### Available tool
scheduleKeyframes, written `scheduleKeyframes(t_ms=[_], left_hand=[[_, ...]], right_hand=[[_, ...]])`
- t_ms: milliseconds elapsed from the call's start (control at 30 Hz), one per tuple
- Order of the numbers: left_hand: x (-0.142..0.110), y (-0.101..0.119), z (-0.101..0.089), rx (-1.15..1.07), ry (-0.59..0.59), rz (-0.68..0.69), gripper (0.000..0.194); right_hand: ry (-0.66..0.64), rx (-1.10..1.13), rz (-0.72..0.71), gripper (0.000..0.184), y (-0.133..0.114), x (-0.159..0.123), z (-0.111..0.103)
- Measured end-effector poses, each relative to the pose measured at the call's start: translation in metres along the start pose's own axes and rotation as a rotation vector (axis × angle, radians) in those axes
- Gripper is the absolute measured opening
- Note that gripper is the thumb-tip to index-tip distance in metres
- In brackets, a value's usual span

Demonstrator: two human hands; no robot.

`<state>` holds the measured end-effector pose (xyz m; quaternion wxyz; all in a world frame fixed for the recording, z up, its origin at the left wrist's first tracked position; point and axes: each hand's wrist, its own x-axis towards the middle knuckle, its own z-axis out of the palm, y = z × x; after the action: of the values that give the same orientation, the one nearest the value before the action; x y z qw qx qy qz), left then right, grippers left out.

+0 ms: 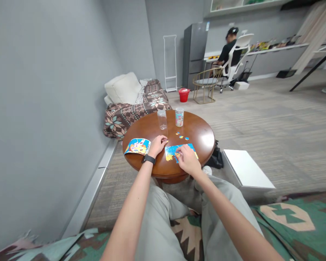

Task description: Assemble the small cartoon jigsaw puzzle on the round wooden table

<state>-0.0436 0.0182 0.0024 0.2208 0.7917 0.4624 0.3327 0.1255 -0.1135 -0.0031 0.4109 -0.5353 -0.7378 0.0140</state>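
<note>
A partly assembled blue and yellow jigsaw puzzle lies on the round wooden table. My right hand is over it, thumb and fingers pinched on a puzzle piece at its lower middle. Left of the puzzle, my left hand rests on the tabletop with curled fingers. At its fingertips is a small yellowish puzzle piece. Several loose pieces lie beyond the puzzle. A picture sheet with a cartoon on blue lies by my left wrist, its edge curling up.
At the table's far side stand a clear lidded jar and a jar with a printed label. A white box is on the floor to the right. Further off are a red bucket and a seated person.
</note>
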Motion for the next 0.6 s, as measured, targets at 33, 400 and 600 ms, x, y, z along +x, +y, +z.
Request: scheduleKeyframes(t_ms=[33, 400, 600], left_hand=[[0.001, 0.002, -0.001, 0.016, -0.019, -0.040, 0.012], [-0.030, 0.024, -0.022, 0.084, 0.011, -0.208, 0.020], [-0.043, 0.031, -0.015, -0.098, 0.060, -0.186, 0.014]], right_hand=[[0.000, -0.008, -0.002, 0.021, 0.000, 0.000, 0.000], [0.043, -0.019, -0.011, 0.021, 0.006, 0.000, 0.010], [0.048, -0.017, 0.005, 0.020, 0.006, 0.000, 0.011]])
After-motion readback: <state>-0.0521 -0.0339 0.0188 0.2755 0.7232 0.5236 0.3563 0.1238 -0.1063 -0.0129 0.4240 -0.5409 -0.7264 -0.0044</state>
